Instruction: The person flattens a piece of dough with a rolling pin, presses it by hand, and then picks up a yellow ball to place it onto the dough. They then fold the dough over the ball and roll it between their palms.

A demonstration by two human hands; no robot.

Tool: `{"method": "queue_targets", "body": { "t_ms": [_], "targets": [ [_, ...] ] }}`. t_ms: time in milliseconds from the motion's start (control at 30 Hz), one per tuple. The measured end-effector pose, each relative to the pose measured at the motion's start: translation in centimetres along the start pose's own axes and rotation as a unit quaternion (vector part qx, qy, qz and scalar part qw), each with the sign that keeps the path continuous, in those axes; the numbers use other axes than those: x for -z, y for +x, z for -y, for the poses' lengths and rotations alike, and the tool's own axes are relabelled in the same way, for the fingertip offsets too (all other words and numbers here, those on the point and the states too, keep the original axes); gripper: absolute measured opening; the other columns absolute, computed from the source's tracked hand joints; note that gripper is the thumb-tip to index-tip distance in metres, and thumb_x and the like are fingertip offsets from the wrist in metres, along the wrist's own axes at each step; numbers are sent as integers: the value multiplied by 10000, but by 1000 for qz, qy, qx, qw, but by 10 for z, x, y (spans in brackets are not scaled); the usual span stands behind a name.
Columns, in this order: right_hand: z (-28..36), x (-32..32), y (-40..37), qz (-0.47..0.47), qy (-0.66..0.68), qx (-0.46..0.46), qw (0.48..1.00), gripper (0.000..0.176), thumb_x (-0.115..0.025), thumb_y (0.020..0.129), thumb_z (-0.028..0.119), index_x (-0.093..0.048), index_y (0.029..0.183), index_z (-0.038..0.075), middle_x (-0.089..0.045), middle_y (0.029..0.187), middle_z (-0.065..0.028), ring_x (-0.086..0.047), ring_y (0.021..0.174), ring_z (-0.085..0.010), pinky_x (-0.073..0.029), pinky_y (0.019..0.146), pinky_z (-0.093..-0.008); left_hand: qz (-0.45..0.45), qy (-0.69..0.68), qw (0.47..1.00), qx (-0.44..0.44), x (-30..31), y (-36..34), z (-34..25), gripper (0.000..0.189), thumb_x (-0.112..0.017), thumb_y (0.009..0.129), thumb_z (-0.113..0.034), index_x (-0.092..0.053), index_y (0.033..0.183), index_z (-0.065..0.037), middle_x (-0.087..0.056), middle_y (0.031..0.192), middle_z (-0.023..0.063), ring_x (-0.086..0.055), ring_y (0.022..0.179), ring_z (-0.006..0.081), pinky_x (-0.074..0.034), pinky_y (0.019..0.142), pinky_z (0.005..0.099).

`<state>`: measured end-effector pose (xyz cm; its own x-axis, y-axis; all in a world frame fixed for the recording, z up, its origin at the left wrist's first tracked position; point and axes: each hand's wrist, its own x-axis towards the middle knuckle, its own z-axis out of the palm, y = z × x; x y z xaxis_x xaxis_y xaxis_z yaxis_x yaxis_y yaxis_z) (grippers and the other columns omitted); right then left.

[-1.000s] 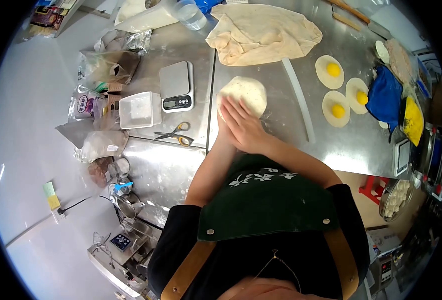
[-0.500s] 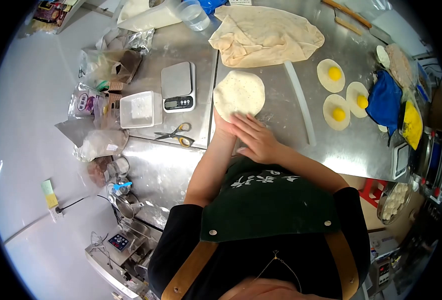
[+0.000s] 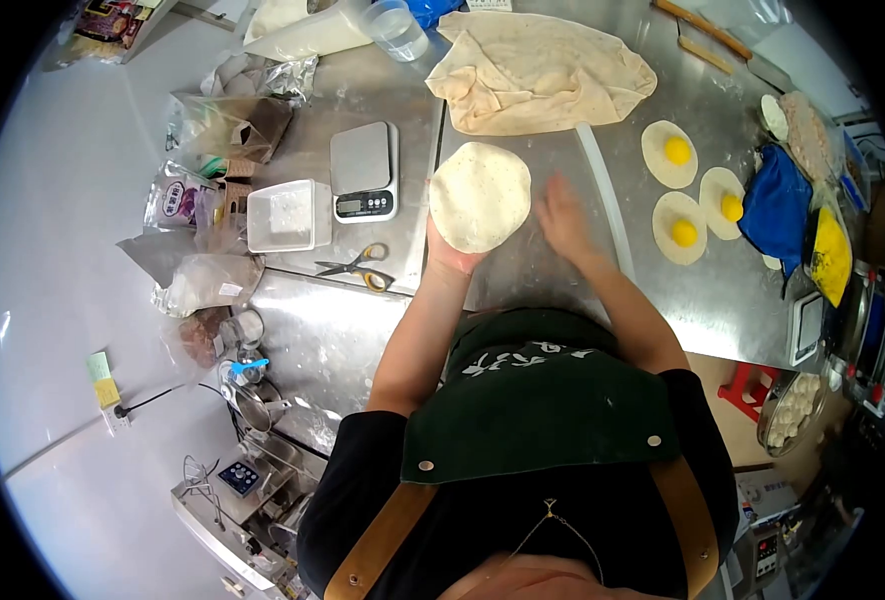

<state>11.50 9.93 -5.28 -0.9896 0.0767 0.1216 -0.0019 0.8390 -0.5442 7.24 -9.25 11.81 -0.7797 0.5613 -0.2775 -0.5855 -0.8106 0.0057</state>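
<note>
Supporting the dough disc (image 3: 480,197) from below, the left hand (image 3: 453,258) has its grip on the disc, with the palm edge showing at the near side and skin along the left rim. Most of its fingers are hidden under the dough; exact curl cannot be told. Disc roughly round, pale, finely speckled, upper face turned to the camera, located between the scale (image 3: 360,157) and the white strip (image 3: 606,190).

Right hand (image 3: 566,225): motion-blurred, apart from the disc, to its right. Grip open, holding nothing; fingers extended forward over the table (image 3: 523,280), near the strip. Exact finger spacing unclear.

Surroundings: crumpled cream sheet (image 3: 543,75) lies beyond the disc, the strip's far end meeting its near edge. Right of the strip, three flat rounds (image 3: 675,175), each bearing a yellow ball (image 3: 678,151). Blue cloth (image 3: 775,210) beside the rounds; yellow contents in a clear bag (image 3: 831,255) just nearer and to the right.

Left side: scale, with white tub (image 3: 281,215) at its left; scissors (image 3: 363,268) nearer the person, blades pointing left, yellow-and-black handles right. Clear cup (image 3: 398,32) stands left of the sheet, beyond the scale.
</note>
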Motion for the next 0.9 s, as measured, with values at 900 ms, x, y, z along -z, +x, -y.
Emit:
{"method": "queue_targets", "body": {
  "t_ms": [900],
  "targets": [
    [147, 137, 38, -64, -80, 94, 990, 707, -601, 866, 438, -456, 1356, -50, -396, 1464, -212, -325, 1390, -363, -216, 1138, -530, -17, 85, 996, -16, -12, 15, 25, 669, -255, 989, -576, -351, 1481, -133, -369, 1522, 83, -360, 1383, 295, -285, 1141, 439]
  ]
}}
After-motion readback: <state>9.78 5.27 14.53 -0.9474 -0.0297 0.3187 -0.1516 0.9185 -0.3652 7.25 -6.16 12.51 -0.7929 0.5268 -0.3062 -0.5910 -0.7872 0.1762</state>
